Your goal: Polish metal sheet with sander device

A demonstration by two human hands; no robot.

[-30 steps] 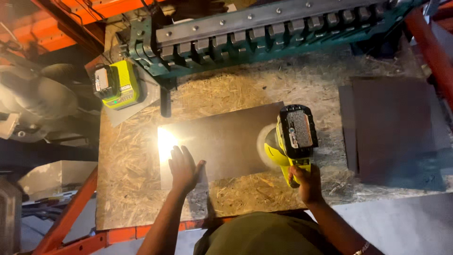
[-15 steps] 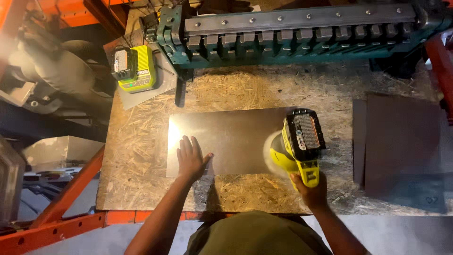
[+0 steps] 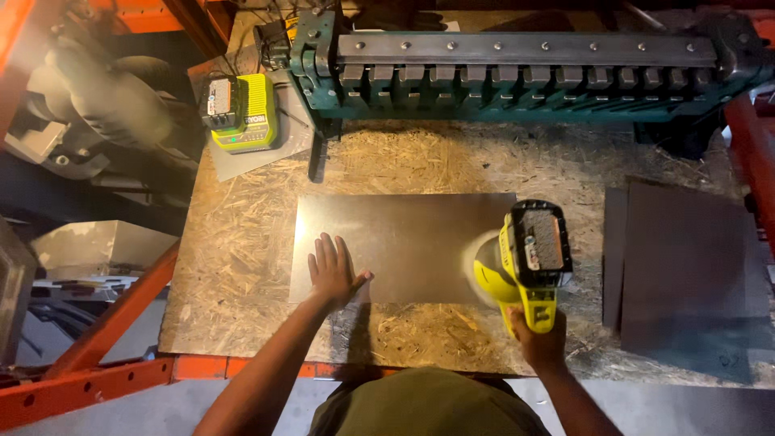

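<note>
Here the sheet (image 3: 404, 246) lies flat on the bench (image 3: 242, 266), just in front of the green brake (image 3: 517, 73). It is pinned near its front-left corner by the left hand (image 3: 333, 273), spread flat and unclenched. The sander (image 3: 529, 258) is clenched at its handle by the right hand (image 3: 539, 337) — its pad rests on the sheet's right end. The sheet looks thin, stiff, slippery and sharp-edged — better pressed than pinched. Open board is left before the sheet; dark plates (image 3: 686, 266) crowd the right.
</note>
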